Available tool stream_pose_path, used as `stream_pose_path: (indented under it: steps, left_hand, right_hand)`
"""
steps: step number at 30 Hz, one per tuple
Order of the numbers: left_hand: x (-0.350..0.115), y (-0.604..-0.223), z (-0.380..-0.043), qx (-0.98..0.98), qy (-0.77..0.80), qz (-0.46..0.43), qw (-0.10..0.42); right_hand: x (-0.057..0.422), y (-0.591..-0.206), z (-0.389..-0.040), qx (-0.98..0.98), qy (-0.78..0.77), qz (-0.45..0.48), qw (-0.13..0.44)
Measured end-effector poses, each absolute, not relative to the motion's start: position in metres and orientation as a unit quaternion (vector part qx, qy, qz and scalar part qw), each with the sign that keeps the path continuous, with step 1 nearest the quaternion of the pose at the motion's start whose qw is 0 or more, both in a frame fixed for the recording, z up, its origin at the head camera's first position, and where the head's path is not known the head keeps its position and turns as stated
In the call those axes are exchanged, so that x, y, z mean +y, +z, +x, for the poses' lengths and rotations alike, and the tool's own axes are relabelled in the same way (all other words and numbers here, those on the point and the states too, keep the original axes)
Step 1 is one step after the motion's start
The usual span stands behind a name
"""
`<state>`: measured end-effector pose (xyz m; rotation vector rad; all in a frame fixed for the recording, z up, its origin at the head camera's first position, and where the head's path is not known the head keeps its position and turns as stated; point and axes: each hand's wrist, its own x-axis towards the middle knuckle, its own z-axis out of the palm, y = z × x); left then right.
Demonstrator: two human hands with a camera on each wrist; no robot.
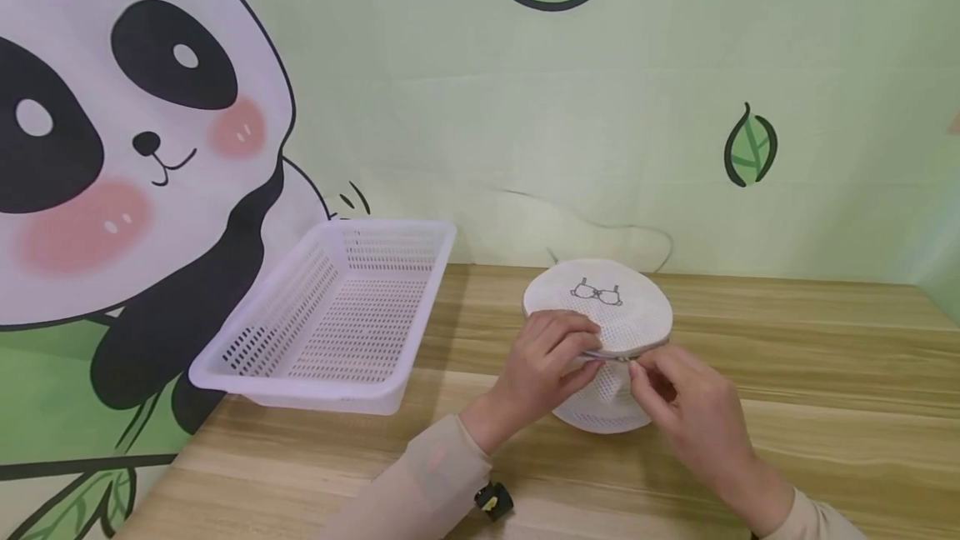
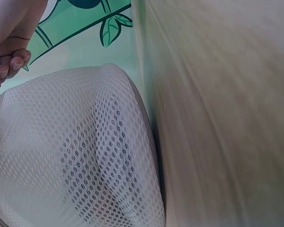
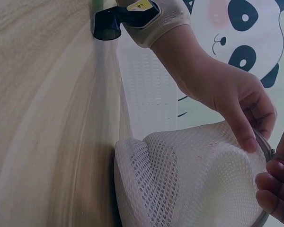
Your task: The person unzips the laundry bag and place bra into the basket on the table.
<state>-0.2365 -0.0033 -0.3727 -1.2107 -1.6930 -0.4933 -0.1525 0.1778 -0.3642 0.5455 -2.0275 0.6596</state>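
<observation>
A round white mesh laundry bag (image 1: 630, 307) with a bra drawing on its lid stands upright on the wooden table. My left hand (image 1: 536, 365) grips the bag's front rim, thumb below and fingers over the lid edge. Just to the right, my right hand (image 1: 697, 407) pinches the zipper pull at the grey zipper (image 3: 262, 142) along that rim. In the right wrist view, the left thumb presses on the mesh close to the pull, and the right fingers (image 3: 274, 189) are curled beside it. The mesh wall (image 2: 61, 118) bulges with soft folds in the left wrist view.
A white perforated plastic basket (image 1: 408, 373) stands on the table to the left. A black wrist device (image 1: 493, 500) sits by the left sleeve. Behind the wooden table (image 1: 810, 332) hangs a green backdrop with a panda and leaves, and a thin cord (image 1: 592, 222) shows in front of it.
</observation>
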Motion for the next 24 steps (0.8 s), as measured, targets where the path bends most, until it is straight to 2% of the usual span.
stream_pose_path:
  steps: [24]
  left_hand:
    - [-0.0049,-0.3702,-0.2384,-0.687,-0.203,-0.495,0.492]
  right_hand:
    - [0.1818,-0.3630,-0.1535,-0.824,0.261,0.218,0.454]
